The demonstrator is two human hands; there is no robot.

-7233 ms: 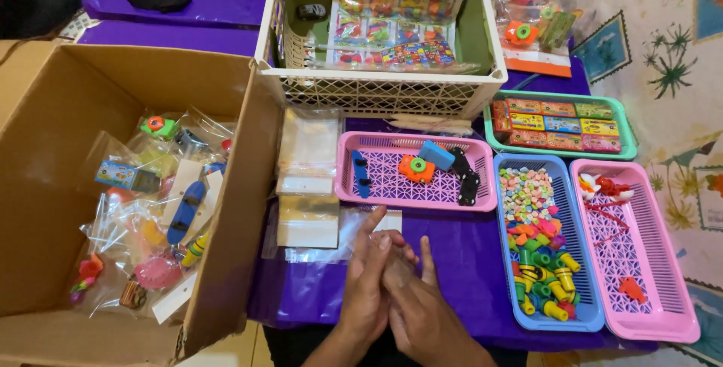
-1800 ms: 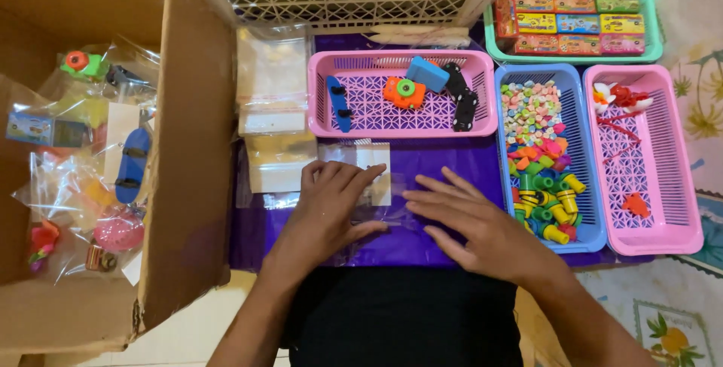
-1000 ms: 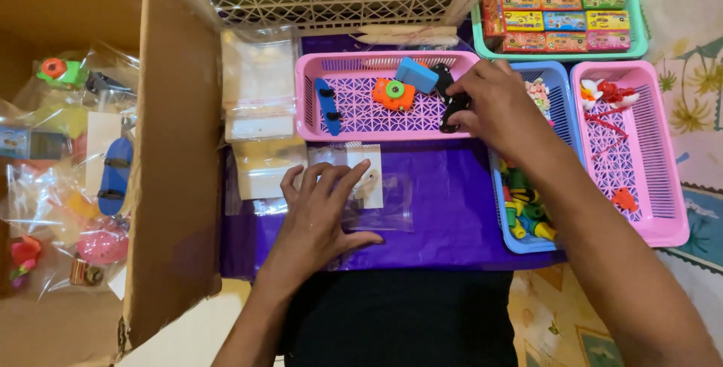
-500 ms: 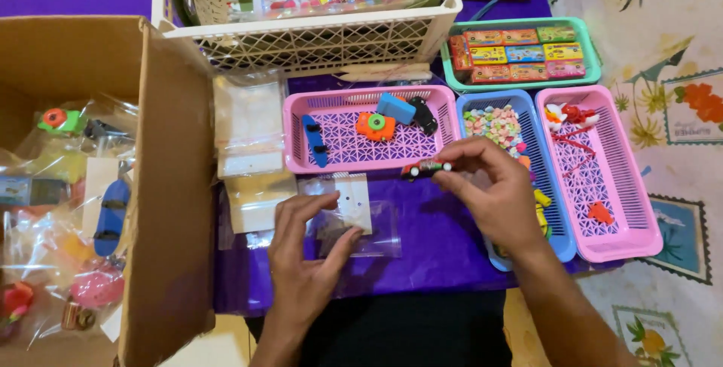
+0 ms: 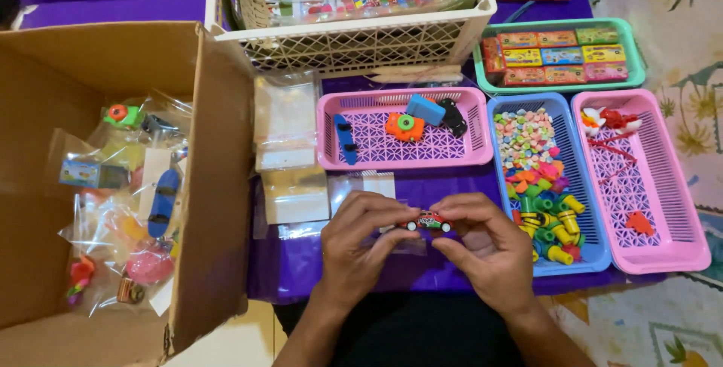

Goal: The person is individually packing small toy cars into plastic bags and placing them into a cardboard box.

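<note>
Left of the counter [image 5: 331,261] I see the big open cardboard box [image 5: 98,178] with filled clear bags inside, and at the back the white basket [image 5: 354,43]; neither has been touched since the earlier frames, only the view has shifted. To the right lie the blue tray [image 5: 595,250] of beads and pegs, two pink trays, one at the far right [image 5: 678,209] and one in the middle [image 5: 376,157], and the green tray [image 5: 636,58] of small boxes. The middle pink tray has lost one piece: my right hand [image 5: 482,250], which a second ago reached into it, has come back holding a small red toy car [image 5: 429,221]. Both hands now close on that car, left hand [image 5: 361,243] pinching its front end, right hand its rear, just above the clear bag [image 5: 376,209] lying on the purple cloth. Half a second ago the left hand pressed flat on that bag; now it has lifted off. I judge the car is about to go into the bag.
</note>
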